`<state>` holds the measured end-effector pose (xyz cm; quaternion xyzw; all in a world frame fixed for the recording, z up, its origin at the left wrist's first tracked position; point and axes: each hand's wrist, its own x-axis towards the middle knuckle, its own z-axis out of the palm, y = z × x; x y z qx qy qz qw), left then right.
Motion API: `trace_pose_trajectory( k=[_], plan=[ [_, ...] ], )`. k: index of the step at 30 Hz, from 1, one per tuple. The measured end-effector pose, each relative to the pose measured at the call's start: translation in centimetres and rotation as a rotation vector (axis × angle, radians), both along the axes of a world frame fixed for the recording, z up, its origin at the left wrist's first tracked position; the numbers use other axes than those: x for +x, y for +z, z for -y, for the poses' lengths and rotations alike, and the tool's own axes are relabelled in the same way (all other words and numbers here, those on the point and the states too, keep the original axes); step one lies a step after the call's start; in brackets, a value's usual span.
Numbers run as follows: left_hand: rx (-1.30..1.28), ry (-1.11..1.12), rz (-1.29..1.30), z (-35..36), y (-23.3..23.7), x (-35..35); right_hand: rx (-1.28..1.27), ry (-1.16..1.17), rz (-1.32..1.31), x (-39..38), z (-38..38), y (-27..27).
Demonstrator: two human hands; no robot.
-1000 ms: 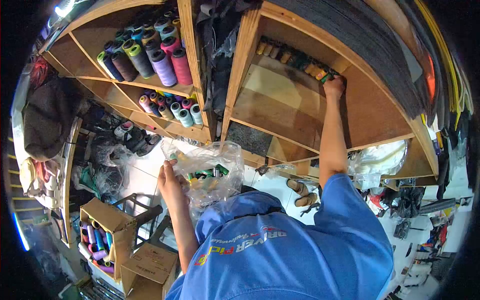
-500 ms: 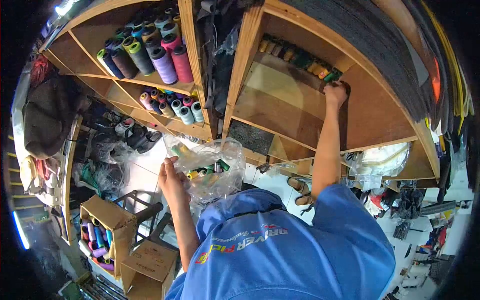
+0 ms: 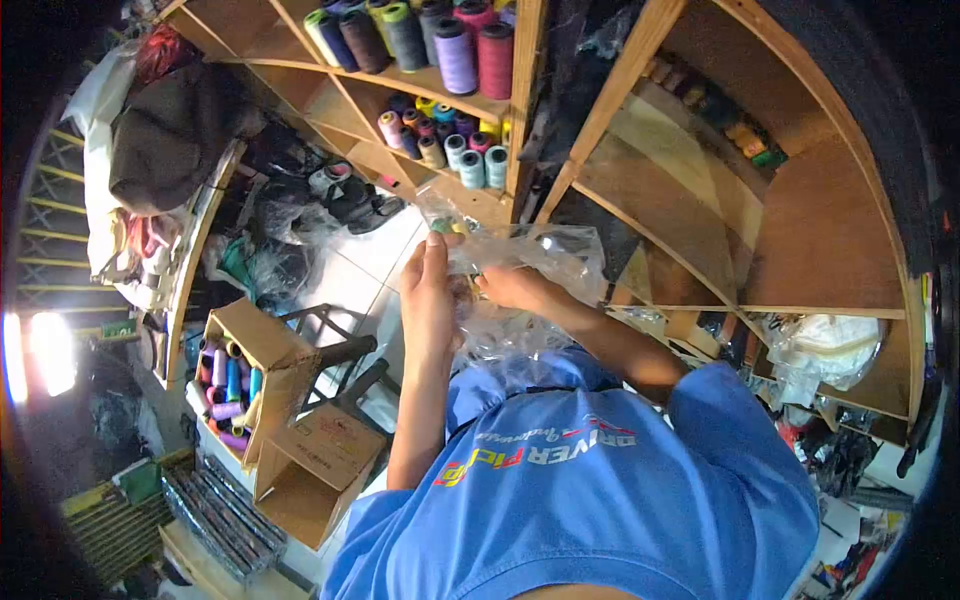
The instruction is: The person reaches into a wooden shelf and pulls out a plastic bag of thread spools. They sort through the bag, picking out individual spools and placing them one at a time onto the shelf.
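Note:
My left hand [image 3: 428, 295] is closed on the edge of a clear plastic bag [image 3: 575, 250] in front of my body. Small green and yellow thread spools [image 3: 447, 228] show through the plastic beside my left fingertips. My right hand [image 3: 512, 288] is at the bag's opening, with its fingers down among the crumpled plastic. Those fingertips are hidden, so what they hold, if anything, does not show. On the right-hand shelf, a row of small thread spools [image 3: 745, 135] lies along the back, with a green one at its near end.
Large thread cones [image 3: 455, 60] and smaller cones [image 3: 470, 165] fill the shelves ahead. A cardboard box of thread cones [image 3: 265, 340] stands at left, above an open carton [image 3: 315, 460]. A wrapped white bundle [image 3: 825, 350] sits on the lower right shelf.
My right hand has come down from the spool row on the right shelf to the bag. My left hand still holds the bag. The view has turned left.

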<state>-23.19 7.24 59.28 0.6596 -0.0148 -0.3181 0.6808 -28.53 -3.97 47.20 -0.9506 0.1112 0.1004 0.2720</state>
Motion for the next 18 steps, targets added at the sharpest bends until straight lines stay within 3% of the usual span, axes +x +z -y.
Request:
trace_pose_trajectory(
  k=[3, 7, 9, 13, 16, 18],
  plan=[
    [-0.058, 0.016, -0.028, -0.3, 0.8, -0.2, 0.133, -0.107, 0.421, 2.0, -1.2, -2.9],
    [-0.112, 0.051, -0.053, -1.2, 1.3, 0.0, 0.309, -0.052, 0.600, 2.4, -2.3, -0.4],
    [-0.141, 0.073, -0.045, -1.4, 1.1, 0.0, 0.566, -0.187, 0.529, 3.4, -3.1, -1.0],
    [-0.122, 0.101, -0.005, -2.4, 0.0, 0.7, 0.423, -0.061, 0.731, 4.8, -4.0, -1.9],
    [-0.108, 0.166, -0.006, -2.7, 0.1, 0.7, 0.534, -0.146, 0.586, 6.5, -5.3, -2.9],
    [-0.080, 0.173, -0.039, -3.0, 0.6, 0.6, 0.479, -0.083, 0.504, 6.2, -5.0, -2.4]
  ],
)
